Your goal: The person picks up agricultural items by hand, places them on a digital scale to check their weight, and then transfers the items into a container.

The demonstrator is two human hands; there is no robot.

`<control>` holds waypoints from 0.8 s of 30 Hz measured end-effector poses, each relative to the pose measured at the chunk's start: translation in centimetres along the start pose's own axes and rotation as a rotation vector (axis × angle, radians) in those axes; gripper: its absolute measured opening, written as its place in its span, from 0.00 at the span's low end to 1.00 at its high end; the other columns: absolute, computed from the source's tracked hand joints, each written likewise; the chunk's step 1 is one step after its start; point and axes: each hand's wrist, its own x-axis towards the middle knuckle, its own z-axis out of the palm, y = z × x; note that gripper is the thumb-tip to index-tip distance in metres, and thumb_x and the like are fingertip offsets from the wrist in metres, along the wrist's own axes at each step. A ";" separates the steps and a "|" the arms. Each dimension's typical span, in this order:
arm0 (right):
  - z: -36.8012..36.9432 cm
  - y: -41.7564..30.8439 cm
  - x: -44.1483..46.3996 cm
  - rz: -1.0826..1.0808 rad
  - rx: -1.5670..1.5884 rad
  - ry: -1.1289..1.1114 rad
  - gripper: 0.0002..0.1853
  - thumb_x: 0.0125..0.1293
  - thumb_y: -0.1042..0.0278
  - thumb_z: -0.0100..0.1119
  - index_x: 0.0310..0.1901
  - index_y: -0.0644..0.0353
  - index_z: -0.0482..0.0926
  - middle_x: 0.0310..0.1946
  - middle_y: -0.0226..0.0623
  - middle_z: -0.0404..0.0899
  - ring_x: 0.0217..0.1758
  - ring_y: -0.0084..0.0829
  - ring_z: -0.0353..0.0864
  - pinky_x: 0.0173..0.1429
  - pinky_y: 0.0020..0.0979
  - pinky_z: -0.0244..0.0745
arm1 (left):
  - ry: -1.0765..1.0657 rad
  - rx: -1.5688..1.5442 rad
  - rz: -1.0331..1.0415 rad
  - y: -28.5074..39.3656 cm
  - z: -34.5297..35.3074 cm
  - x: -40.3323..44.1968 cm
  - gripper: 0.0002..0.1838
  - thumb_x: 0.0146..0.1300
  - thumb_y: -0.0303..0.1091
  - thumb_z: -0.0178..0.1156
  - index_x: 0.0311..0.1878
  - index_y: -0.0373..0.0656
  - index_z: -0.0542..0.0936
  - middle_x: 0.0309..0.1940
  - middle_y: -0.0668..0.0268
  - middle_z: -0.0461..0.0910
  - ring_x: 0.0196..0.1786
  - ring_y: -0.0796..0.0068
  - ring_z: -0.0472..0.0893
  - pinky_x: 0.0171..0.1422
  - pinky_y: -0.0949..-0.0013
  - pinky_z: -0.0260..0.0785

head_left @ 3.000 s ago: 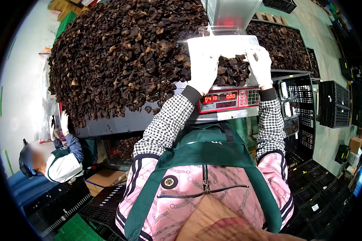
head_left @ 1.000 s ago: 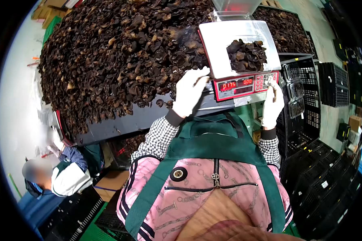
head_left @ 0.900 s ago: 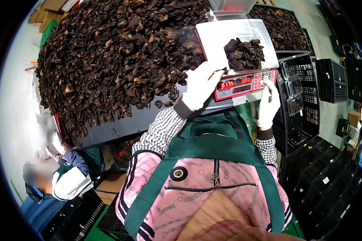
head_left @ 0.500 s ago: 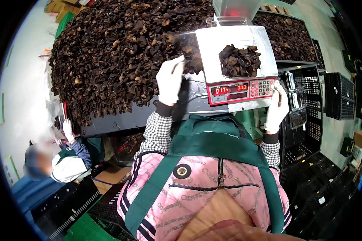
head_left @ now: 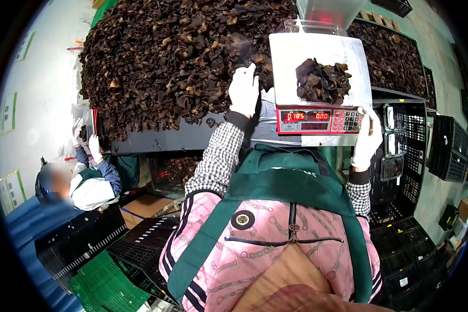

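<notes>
A red-framed digital scale (head_left: 320, 120) shows 0.185 and 0.00. On its white plate (head_left: 291, 57) lies a small heap of dark, curled, mushroom-like pieces (head_left: 322, 82). My left hand (head_left: 244, 91), in a white glove, is left of the scale at the edge of a large pile of the same pieces (head_left: 166, 57). Its fingers are slightly apart, and I see nothing held. My right hand (head_left: 368, 136), also gloved, touches the scale's right front corner beside the keypad. Its fingers are curled inward, with nothing visible in them.
Clear plastic containers (head_left: 393, 143) stand in a black crate (head_left: 413, 127) at the right. Behind the scale is a translucent bin (head_left: 330, 10). A second pile (head_left: 392, 57) lies at the back right. A co-worker (head_left: 91, 187) works at the far left, near a green crate (head_left: 106, 283).
My hands left the heap on the plate, which has shrunk; the reading fell from 0.410 to 0.175, then rose to 0.185. My left hand is now at the pile's edge.
</notes>
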 end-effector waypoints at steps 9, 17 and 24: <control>-0.7 -0.1 -1.5 0.086 -0.035 0.036 0.13 0.76 0.75 0.53 0.57 0.64 0.82 0.52 0.39 0.86 0.51 0.25 0.84 0.56 0.26 0.76 | -0.046 -0.300 -0.242 -0.9 -3.3 2.1 0.08 0.70 0.29 0.59 0.49 0.39 0.78 0.34 0.62 0.83 0.33 0.63 0.84 0.39 0.67 0.76; -0.5 -1.2 -1.5 0.079 -0.009 -0.005 0.14 0.77 0.75 0.51 0.58 0.64 0.81 0.52 0.36 0.86 0.50 0.22 0.83 0.53 0.24 0.76 | -0.304 -1.023 -0.528 2.0 -6.0 2.6 0.11 0.71 0.27 0.58 0.53 0.38 0.83 0.31 0.70 0.80 0.26 0.86 0.75 0.31 0.78 0.69; -0.3 -0.3 -1.5 0.063 -0.006 -0.020 0.15 0.77 0.76 0.49 0.59 0.64 0.81 0.52 0.37 0.86 0.49 0.21 0.82 0.51 0.22 0.74 | -0.231 -0.669 -0.279 0.2 -2.5 0.8 0.10 0.66 0.26 0.59 0.47 0.39 0.84 0.36 0.55 0.84 0.36 0.59 0.83 0.40 0.63 0.74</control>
